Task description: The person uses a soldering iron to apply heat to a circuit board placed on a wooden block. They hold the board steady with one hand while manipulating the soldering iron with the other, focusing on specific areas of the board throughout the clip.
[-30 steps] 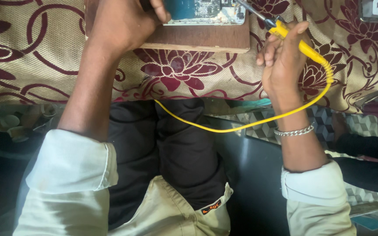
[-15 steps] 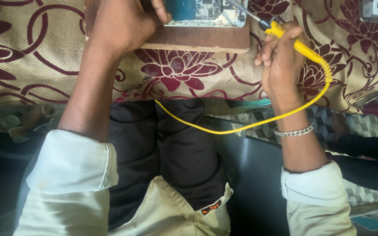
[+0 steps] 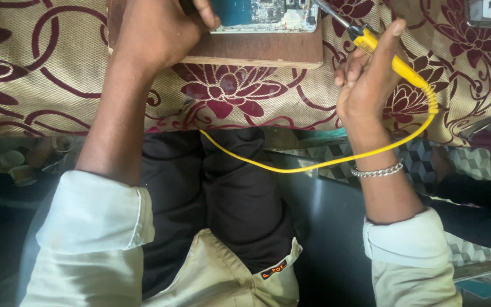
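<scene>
One circuit board (image 3: 265,14), one wooden block (image 3: 257,50) and one yellow-handled soldering iron (image 3: 379,48) are showing, with two hands at work. The board, blue-green with small silver parts, is lying on top of the wooden block, which is sitting on a worktop covered by a beige cloth (image 3: 46,68) with maroon flowers. The left hand (image 3: 160,31) is pressing its thumb on the board's left edge. The right hand (image 3: 367,79), right of the block, is gripping the iron's handle, its metal tip touching the board's right end. One yellow cord (image 3: 313,165) is trailing below the block.
</scene>
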